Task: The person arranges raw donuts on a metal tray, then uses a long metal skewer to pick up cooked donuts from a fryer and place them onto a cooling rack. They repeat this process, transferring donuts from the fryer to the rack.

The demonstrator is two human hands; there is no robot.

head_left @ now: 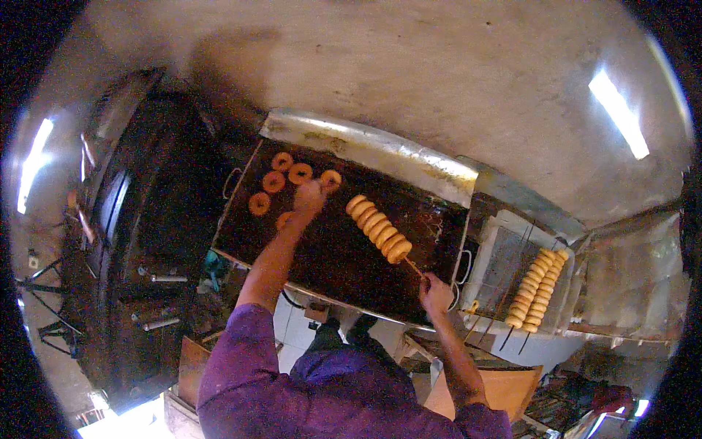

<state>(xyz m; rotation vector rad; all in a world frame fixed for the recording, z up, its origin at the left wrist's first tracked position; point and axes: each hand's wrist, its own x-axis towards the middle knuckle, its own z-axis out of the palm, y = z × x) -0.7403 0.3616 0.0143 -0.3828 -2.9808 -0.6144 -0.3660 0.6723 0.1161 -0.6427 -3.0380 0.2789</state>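
Note:
Over the left part of a wide dark rectangular pan, my left hand is closed, its fingertips at the edge of a ring doughnut. Several other ring doughnuts lie loosely around that hand, and one is partly hidden behind my wrist. My right hand grips the lower end of a thin skewer at the pan's right front. Golden doughnuts are threaded in a row along this skewer, which slants up and left above the pan.
On the right, a pale tray holds two more skewers full of doughnuts and several bare rods. A metal splash guard lines the pan's far edge by the wall. Dark equipment stands at the left.

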